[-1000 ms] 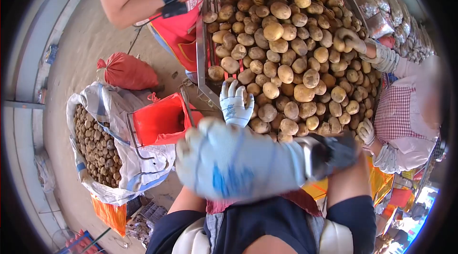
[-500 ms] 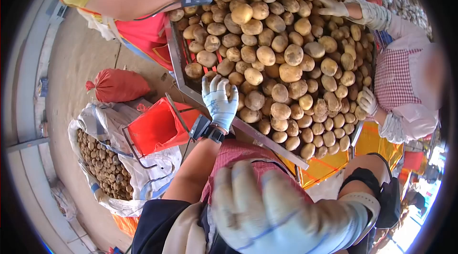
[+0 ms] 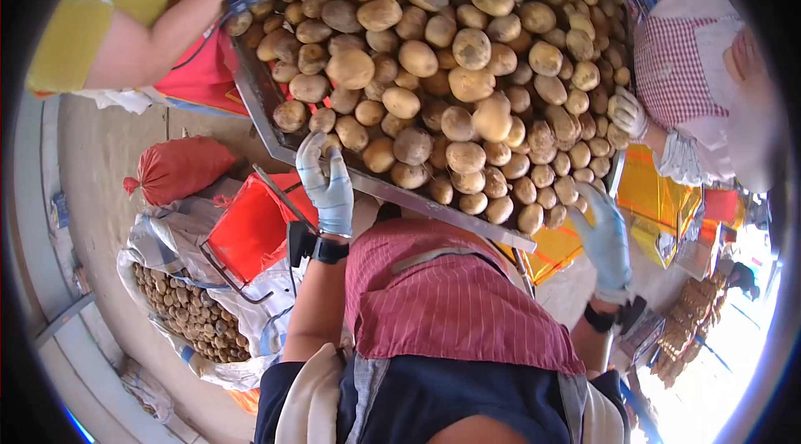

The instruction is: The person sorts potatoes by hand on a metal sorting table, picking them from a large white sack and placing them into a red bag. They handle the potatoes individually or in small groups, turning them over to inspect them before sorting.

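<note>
Metal-rimmed tabletop [image 3: 392, 193] carries a broad heap of brown potatoes [image 3: 472, 85], sizes mixed, many touching, some stacked, reaching close to its near edge.

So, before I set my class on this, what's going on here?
Potatoes are heaped on a metal-edged table. The camera wearer's left grip is at its near edge beside a potato; whether it holds one is unclear. The right grip, open and seemingly empty, is by the right-hand edge. One gloved co-worker is at upper left; another gloved co-worker touches potatoes at right.
</note>
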